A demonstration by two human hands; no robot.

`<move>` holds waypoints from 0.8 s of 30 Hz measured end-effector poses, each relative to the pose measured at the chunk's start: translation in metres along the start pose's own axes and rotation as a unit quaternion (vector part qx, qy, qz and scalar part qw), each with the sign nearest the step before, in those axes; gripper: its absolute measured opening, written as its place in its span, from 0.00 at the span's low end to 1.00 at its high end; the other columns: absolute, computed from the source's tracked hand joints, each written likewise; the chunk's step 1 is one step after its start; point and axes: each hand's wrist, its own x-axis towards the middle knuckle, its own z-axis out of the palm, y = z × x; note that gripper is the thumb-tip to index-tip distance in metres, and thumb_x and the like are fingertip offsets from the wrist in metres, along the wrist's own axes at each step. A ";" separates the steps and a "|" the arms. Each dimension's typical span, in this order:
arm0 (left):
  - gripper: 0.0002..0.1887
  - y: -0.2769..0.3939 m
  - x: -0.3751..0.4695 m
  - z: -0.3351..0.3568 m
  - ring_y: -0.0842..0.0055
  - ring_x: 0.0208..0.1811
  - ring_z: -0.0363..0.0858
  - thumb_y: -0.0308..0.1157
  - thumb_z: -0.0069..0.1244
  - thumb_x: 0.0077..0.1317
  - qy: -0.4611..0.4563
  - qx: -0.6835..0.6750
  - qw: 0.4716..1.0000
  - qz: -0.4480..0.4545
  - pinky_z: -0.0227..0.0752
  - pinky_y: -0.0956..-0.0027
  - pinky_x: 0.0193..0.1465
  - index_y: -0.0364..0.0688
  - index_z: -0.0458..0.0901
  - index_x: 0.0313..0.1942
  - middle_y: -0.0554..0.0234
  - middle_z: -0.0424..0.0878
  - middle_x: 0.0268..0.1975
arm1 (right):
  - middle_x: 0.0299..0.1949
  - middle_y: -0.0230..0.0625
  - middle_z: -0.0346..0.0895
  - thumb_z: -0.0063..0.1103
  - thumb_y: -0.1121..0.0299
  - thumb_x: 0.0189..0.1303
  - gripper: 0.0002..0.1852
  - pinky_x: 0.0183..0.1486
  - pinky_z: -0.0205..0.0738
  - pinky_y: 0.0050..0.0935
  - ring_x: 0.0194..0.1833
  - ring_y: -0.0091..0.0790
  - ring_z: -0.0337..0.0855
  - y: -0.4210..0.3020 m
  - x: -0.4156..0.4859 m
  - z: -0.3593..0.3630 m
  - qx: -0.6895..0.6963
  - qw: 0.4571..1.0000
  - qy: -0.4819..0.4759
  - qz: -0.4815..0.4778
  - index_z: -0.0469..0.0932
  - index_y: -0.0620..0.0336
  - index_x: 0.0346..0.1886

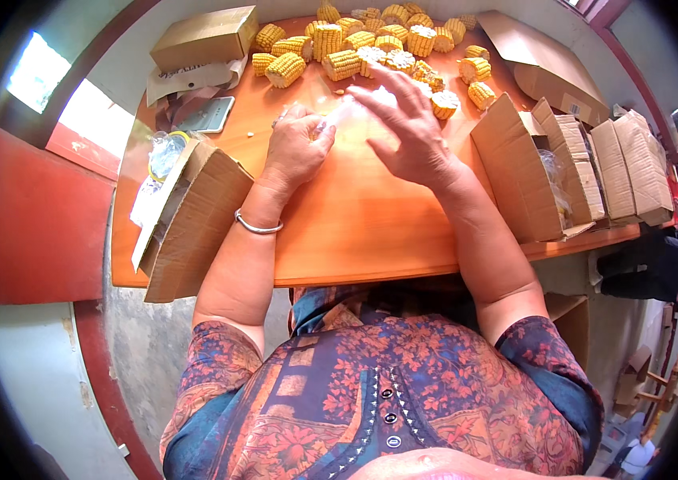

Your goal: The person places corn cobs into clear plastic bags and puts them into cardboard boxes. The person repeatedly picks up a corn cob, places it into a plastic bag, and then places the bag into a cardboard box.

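Note:
My left hand (300,141) is closed over the orange tabletop (363,228), its fingers gripping the end of a clear plastic bag (346,115). What else lies inside that fist is hidden. To its right, my right hand (408,123) is raised with fingers spread, over the far side of the bag; nothing shows in its grasp. Beyond both hands lie many cut pieces of yellow corn cob (340,65), some on their sides and some with the pale cut face up. One cut cob piece (445,104) is just beyond the right hand's knuckles.
An open cardboard box (198,222) holding plastic wrap and a tape roll stands left. Behind it lie a smartphone (214,115) and a cloth bag (195,78). A closed carton (204,37) is back left. More cardboard boxes (519,174) line the right side. Another person (645,267) is far right.

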 end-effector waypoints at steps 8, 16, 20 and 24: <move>0.06 0.006 0.002 -0.007 0.72 0.36 0.76 0.28 0.54 0.60 -0.099 -0.143 0.985 0.011 0.69 0.71 0.42 0.34 0.84 0.33 0.58 0.79 0.32 | 0.53 0.41 0.73 0.63 0.77 0.50 0.23 0.50 0.74 0.38 0.49 0.43 0.78 0.007 -0.011 0.021 0.017 0.996 -0.077 -0.050 0.77 0.50 0.52; 0.08 0.020 0.001 -0.002 0.58 0.40 0.77 0.33 0.58 0.56 -0.035 -0.033 0.996 0.073 0.70 0.59 0.48 0.39 0.84 0.34 0.52 0.79 0.35 | 0.31 0.41 0.80 0.59 0.70 0.60 0.05 0.37 0.76 0.33 0.33 0.40 0.82 0.020 -0.027 0.033 0.155 0.978 -0.068 0.122 0.81 0.58 0.37; 0.12 0.019 -0.002 0.002 0.58 0.42 0.76 0.36 0.58 0.56 -0.034 -0.002 0.996 0.087 0.69 0.59 0.49 0.39 0.83 0.37 0.51 0.78 0.38 | 0.26 0.32 0.80 0.62 0.70 0.59 0.05 0.32 0.74 0.25 0.28 0.23 0.78 0.014 -0.018 0.029 0.247 0.909 -0.091 0.324 0.82 0.59 0.36; 0.17 0.029 -0.001 -0.001 0.55 0.45 0.76 0.38 0.61 0.55 -0.058 -0.009 0.994 0.089 0.70 0.59 0.51 0.38 0.83 0.40 0.47 0.77 0.41 | 0.23 0.24 0.76 0.60 0.68 0.62 0.06 0.23 0.67 0.18 0.21 0.15 0.71 0.026 -0.026 0.037 0.322 0.860 -0.074 0.389 0.82 0.61 0.35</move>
